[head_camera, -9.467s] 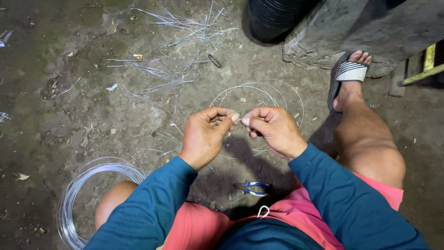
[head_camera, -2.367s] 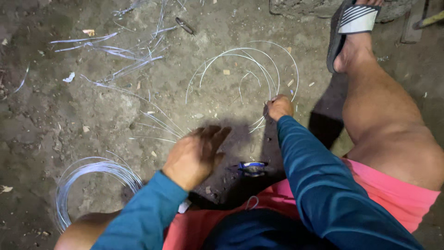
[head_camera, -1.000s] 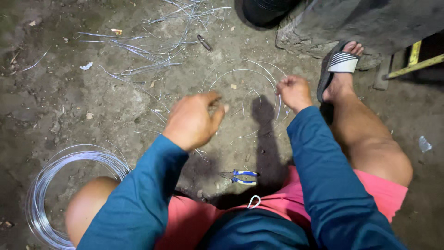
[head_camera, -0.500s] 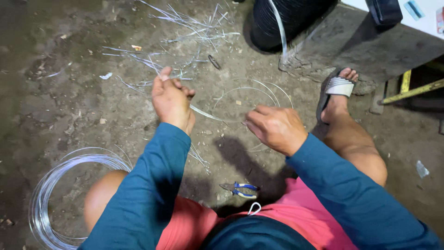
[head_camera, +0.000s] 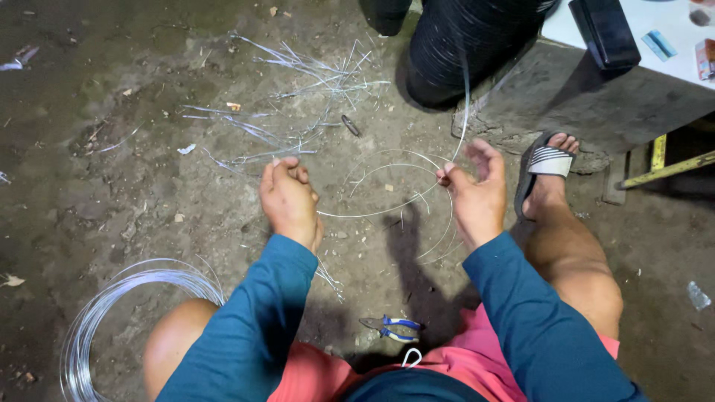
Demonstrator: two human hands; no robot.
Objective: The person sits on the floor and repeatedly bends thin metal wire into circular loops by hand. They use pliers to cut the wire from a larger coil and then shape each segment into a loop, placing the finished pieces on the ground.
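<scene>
Two bare hands stretched a length of thin wire over a dirt floor.

Nearest the camera, blue-handled pliers (head_camera: 391,327) lay on the ground between the knees, and a coil of silvery wire (head_camera: 119,313) rested by the left knee. Above them the left hand (head_camera: 289,201) was closed into a fist on one end of the wire strand (head_camera: 387,211), which sagged in a curve across to the right hand (head_camera: 477,197); there the thumb and forefinger pinched it while the other fingers stood loosely open, and the strand ran on upward from the pinch. Loose wire loops (head_camera: 417,201) lay on the ground beneath the hands. Farther off lay a scatter of cut wire pieces (head_camera: 298,97), then a black ribbed cylinder (head_camera: 465,45) beside a concrete block (head_camera: 596,100).
</scene>
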